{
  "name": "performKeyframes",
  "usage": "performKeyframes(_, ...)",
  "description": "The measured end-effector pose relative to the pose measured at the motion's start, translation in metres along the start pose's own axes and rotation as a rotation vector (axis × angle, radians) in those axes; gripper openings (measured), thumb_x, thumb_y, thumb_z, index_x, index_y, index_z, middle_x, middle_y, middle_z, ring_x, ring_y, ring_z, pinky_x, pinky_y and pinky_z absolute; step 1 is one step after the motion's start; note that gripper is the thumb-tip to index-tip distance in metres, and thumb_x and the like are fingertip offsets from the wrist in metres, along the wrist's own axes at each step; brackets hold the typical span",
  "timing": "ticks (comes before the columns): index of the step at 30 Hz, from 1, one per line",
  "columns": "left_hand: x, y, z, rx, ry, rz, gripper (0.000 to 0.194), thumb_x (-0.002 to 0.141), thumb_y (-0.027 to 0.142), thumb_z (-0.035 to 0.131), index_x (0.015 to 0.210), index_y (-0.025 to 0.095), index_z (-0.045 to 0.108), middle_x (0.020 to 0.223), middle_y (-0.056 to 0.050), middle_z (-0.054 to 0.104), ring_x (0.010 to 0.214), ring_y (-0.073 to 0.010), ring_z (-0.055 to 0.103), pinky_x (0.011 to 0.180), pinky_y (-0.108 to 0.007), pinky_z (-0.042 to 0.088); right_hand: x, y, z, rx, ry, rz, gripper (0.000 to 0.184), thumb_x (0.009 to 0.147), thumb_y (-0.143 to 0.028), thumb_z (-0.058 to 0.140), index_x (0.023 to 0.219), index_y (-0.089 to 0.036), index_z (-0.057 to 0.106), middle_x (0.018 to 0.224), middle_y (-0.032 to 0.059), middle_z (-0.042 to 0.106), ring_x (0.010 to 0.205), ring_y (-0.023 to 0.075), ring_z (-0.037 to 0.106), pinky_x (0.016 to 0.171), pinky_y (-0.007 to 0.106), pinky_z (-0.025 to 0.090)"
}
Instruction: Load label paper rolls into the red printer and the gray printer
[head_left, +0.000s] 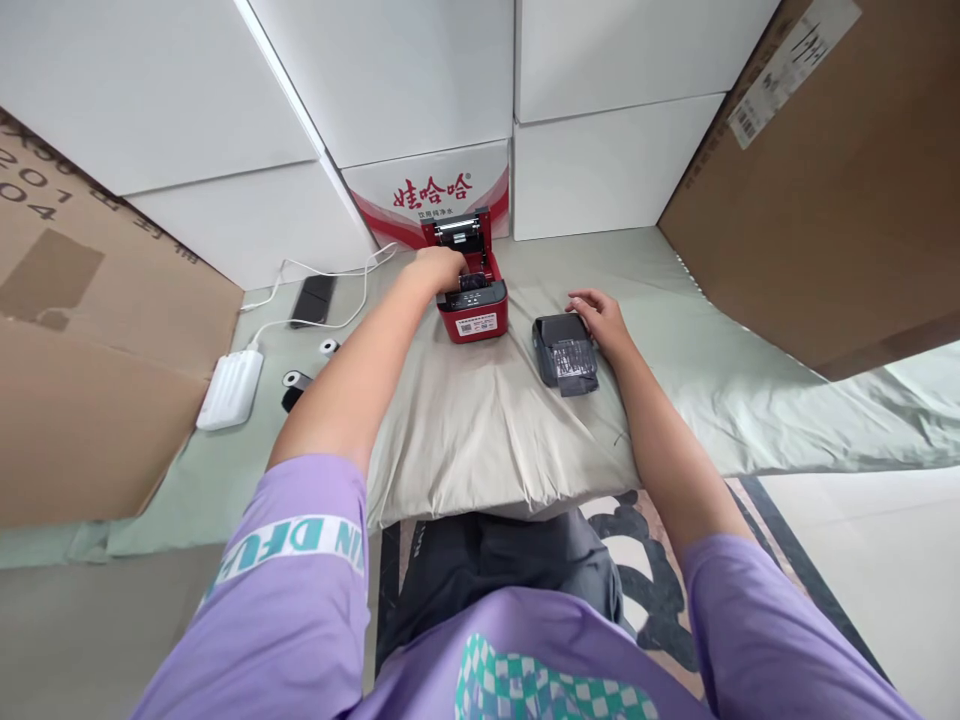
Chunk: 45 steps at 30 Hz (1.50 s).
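A red-and-black label printer (pixel 472 318) stands on the cloth with its lid raised. My left hand (pixel 436 268) reaches into its open top from the left. Its fingertips are down inside the printer, so whether they grip anything is hidden. A small dark roll-like piece (pixel 472 282) shows beside those fingers. To the right, a small dark grey device (pixel 556 340) with clear tape over its front lies on the cloth. At that device's far right corner is my right hand (pixel 598 314), fingers stretched out and apart, holding nothing.
Left of my left arm lie two small rolls (pixel 297 380), a black phone (pixel 313 301) and a white power bank (pixel 231 388) with a white cable. White boxes (pixel 607 170) line the back. Large cardboard boxes (pixel 847 210) flank both sides. The cloth-covered surface (pixel 502 440) ends near my lap.
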<state>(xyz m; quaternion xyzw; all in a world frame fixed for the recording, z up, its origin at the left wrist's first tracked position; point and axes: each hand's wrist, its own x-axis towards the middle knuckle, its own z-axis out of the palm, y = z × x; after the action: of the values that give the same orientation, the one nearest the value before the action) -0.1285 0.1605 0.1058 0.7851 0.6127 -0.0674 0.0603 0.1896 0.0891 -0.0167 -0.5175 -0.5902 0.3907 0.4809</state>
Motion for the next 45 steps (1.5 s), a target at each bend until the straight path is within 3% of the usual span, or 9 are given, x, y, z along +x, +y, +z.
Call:
performKeyframes(6, -0.011, 0.005, -0.007, -0.146, 0.108, -0.044, 0.036, 0.059, 0.005, 0.076, 0.088, 0.026, 0.084, 0.097, -0.008, 0.078, 0.12, -0.0405, 0.068, 0.109, -0.048, 0.048, 0.0, 0.001, 0.001, -0.03, 0.0, -0.004, 0.052, 0.079, -0.063, 0.068, 0.11, -0.022, 0.072, 0.101, 0.0097, 0.077, 0.07, 0.0194, 0.066, 0.05, 0.029, 0.045)
performKeyframes(11, -0.063, -0.024, -0.022, -0.505, 0.313, 0.084, 0.031, 0.062, 0.016, 0.085, 0.091, 0.021, 0.079, 0.092, -0.005, 0.075, 0.104, -0.0303, 0.071, 0.103, -0.042, 0.053, 0.001, 0.005, 0.001, -0.044, 0.002, -0.009, 0.052, 0.08, -0.066, 0.067, 0.109, -0.023, 0.072, 0.099, 0.0085, 0.077, 0.067, 0.0195, 0.065, 0.053, 0.031, 0.05)
performKeyframes(15, -0.142, -0.066, -0.033, -0.71, 0.419, 0.006, 0.04, 0.069, 0.021, 0.084, 0.108, 0.022, 0.075, 0.108, -0.005, 0.076, 0.093, -0.0204, 0.07, 0.084, -0.032, 0.058, 0.002, 0.007, 0.002, -0.044, 0.009, -0.046, 0.051, 0.078, -0.068, 0.069, 0.104, -0.024, 0.072, 0.097, 0.0084, 0.077, 0.086, 0.0259, 0.072, 0.076, 0.04, 0.06)
performKeyframes(20, -0.242, -0.145, -0.025, -0.637, 0.551, -0.346, 0.036, 0.068, 0.027, 0.082, 0.104, 0.025, 0.077, 0.087, 0.002, 0.075, 0.086, -0.0165, 0.069, 0.08, -0.027, 0.054, 0.005, 0.009, 0.002, -0.044, 0.019, -0.074, 0.05, 0.077, -0.068, 0.072, 0.102, -0.025, 0.074, 0.094, 0.0082, 0.078, 0.095, 0.0306, 0.074, 0.093, 0.05, 0.059)
performKeyframes(25, -0.295, -0.213, 0.021, -0.378, 0.366, -0.613, 0.032, 0.065, 0.04, 0.077, 0.096, 0.034, 0.07, 0.077, 0.007, 0.073, 0.082, -0.0208, 0.067, 0.088, -0.036, 0.055, 0.007, 0.012, 0.002, -0.052, 0.039, -0.092, 0.045, 0.079, -0.064, 0.073, 0.101, -0.025, 0.074, 0.091, 0.0079, 0.077, 0.092, 0.0301, 0.073, 0.093, 0.052, 0.059)
performKeyframes(32, -0.309, -0.229, 0.086, -0.25, 0.235, -0.62, 0.029, 0.067, 0.05, 0.07, 0.092, 0.037, 0.071, 0.068, 0.008, 0.069, 0.084, -0.0239, 0.068, 0.087, -0.035, 0.052, 0.008, 0.016, 0.001, -0.058, 0.051, -0.109, 0.04, 0.081, -0.062, 0.072, 0.098, -0.026, 0.075, 0.089, 0.0077, 0.077, 0.09, 0.0314, 0.074, 0.093, 0.055, 0.059)
performKeyframes(37, -0.309, -0.221, 0.078, -0.046, 0.181, -0.6, 0.043, 0.076, 0.057, 0.065, 0.112, 0.035, 0.074, 0.117, 0.001, 0.079, 0.112, -0.0309, 0.068, 0.098, -0.042, 0.051, 0.008, 0.017, 0.0, -0.073, 0.053, -0.103, 0.043, 0.081, -0.066, 0.072, 0.099, -0.027, 0.075, 0.089, 0.0078, 0.078, 0.089, 0.0315, 0.074, 0.091, 0.055, 0.06)
performKeyframes(40, -0.302, -0.205, 0.067, -0.032, 0.285, -0.566, 0.053, 0.086, 0.063, 0.057, 0.125, 0.03, 0.072, 0.142, -0.005, 0.07, 0.131, -0.0349, 0.06, 0.109, -0.047, 0.047, 0.008, 0.016, 0.001, -0.066, 0.05, -0.094, 0.044, 0.08, -0.067, 0.073, 0.098, -0.028, 0.075, 0.089, 0.0075, 0.078, 0.09, 0.0315, 0.074, 0.093, 0.056, 0.06)
performKeyframes(45, -0.281, -0.18, 0.066, -0.157, 0.102, -0.515, 0.057, 0.081, 0.061, 0.065, 0.131, 0.033, 0.073, 0.111, -0.007, 0.079, 0.105, -0.0319, 0.071, 0.092, -0.041, 0.053, 0.007, 0.014, 0.001, -0.062, 0.046, -0.096, 0.044, 0.079, -0.066, 0.073, 0.099, -0.026, 0.075, 0.09, 0.008, 0.077, 0.092, 0.0315, 0.074, 0.095, 0.056, 0.059)
